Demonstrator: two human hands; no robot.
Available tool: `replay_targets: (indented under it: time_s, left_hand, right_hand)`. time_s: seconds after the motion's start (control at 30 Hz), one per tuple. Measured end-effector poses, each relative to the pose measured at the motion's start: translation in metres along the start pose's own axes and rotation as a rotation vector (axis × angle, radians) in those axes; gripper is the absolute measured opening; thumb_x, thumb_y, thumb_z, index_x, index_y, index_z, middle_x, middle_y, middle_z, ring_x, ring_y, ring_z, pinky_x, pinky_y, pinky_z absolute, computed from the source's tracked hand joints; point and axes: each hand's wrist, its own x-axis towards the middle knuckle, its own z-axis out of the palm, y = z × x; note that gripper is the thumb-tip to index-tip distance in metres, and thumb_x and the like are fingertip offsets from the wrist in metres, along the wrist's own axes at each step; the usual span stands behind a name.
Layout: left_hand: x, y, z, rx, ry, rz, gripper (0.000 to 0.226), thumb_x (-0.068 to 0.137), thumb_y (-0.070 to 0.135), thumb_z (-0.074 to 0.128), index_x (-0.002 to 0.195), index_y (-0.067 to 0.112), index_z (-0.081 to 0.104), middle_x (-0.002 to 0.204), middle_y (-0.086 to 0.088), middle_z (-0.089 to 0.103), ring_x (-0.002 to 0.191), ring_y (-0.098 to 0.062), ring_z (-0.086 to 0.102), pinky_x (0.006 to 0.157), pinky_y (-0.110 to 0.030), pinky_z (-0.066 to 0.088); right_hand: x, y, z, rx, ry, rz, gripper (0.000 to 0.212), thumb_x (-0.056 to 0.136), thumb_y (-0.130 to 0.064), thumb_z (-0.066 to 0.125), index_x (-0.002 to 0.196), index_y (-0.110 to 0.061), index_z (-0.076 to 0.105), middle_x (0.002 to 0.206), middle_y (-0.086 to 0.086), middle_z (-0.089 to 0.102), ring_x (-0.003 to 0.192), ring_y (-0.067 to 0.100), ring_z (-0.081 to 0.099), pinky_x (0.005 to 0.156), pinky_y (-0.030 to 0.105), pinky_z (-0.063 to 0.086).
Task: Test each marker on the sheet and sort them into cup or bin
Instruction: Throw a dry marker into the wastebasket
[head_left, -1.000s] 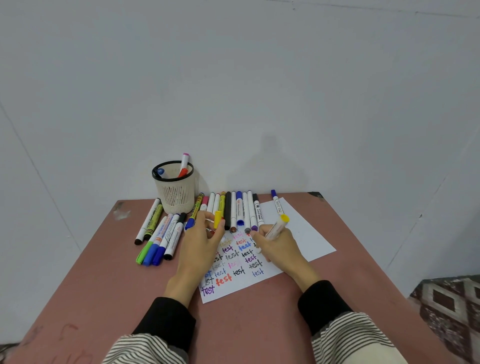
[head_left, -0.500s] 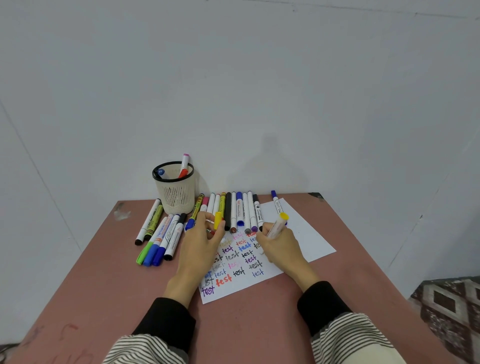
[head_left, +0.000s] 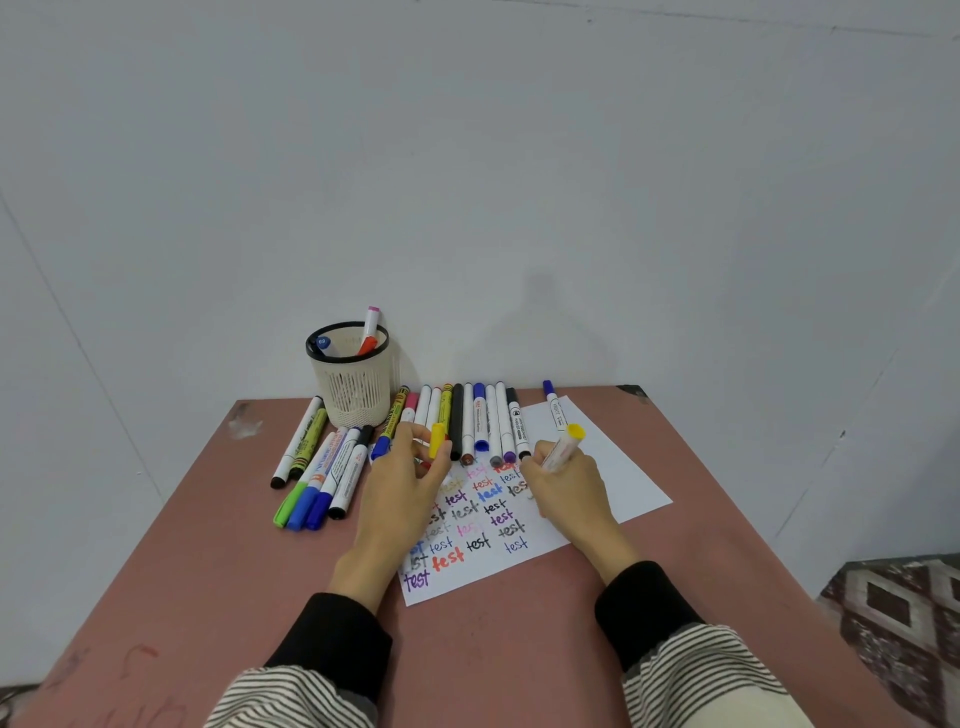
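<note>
My right hand is pinching a yellow-ended marker in a writing grip, fingers curled round its barrel, its yellow end tilting up and away from me while its tip is pointing down at the sheet; the tip itself is hidden behind my fingers. My left hand is resting palm down on the sheet's left part, its grip pinching a yellow cap between thumb and fingertips. Both wrists are coming out of black cuffs under striped sleeves. On the sheet the word "test" is standing many times over in purple, red, black, blue and pink. Beyond my fingers a row of markers is lying side by side on the reddish desk, their labels too small to read. Another group of markers is lying to the left, near the mesh cup, which is holding two markers.
</note>
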Motion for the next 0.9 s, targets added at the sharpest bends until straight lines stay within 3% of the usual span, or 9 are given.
replay_targets:
  time_s: [0.13,0.33,0.53,0.67,0.9]
  left_hand:
    - [0.0,-0.001,0.0,0.002,-0.001,0.007,0.023,0.095,0.044,0.052,0.108,0.025,0.05,0.076,0.006,0.059,0.067,-0.01,0.059,0.061,-0.033,0.053]
    - [0.0,-0.002,0.0,-0.005,-0.012,0.007,0.024,0.095,0.045,0.052,0.108,0.025,0.05,0.077,0.005,0.061,0.068,-0.01,0.06,0.061,-0.029,0.052]
    - [-0.001,-0.002,0.0,-0.016,-0.016,0.006,0.023,0.095,0.043,0.053,0.108,0.024,0.05,0.076,0.003,0.06,0.067,-0.011,0.059,0.061,-0.031,0.052]
    - [0.0,-0.002,0.0,-0.008,-0.023,0.001,0.024,0.095,0.044,0.052,0.109,0.025,0.05,0.077,0.003,0.06,0.068,-0.013,0.06,0.063,-0.035,0.055]
    - [0.0,-0.003,0.0,0.011,-0.035,0.016,0.023,0.095,0.044,0.052,0.108,0.026,0.048,0.076,0.003,0.06,0.068,-0.012,0.059,0.062,-0.033,0.054]
  right_hand:
    - [-0.002,-0.001,-0.001,-0.041,-0.075,0.021,0.035,0.091,-0.027,0.054,0.059,-0.018,0.042,0.049,-0.003,0.052,0.043,0.006,0.049,0.053,0.023,0.037]
    - [0.001,-0.002,-0.002,-0.023,-0.024,0.056,0.038,0.089,-0.022,0.058,0.056,-0.021,0.038,0.053,-0.007,0.044,0.051,0.01,0.042,0.053,0.025,0.033]
    - [0.002,0.0,-0.002,0.054,-0.034,0.085,0.036,0.088,-0.027,0.059,0.057,-0.018,0.042,0.05,-0.003,0.049,0.05,0.014,0.048,0.057,0.026,0.04]
    - [0.006,0.002,-0.009,-0.009,0.056,0.058,0.049,0.088,-0.044,0.063,0.051,-0.018,0.044,0.048,-0.008,0.048,0.046,0.006,0.045,0.05,0.023,0.032]
    - [0.009,0.007,-0.013,0.026,0.012,0.094,0.043,0.086,-0.04,0.066,0.055,-0.016,0.049,0.05,-0.008,0.05,0.048,0.008,0.044,0.051,0.024,0.032]
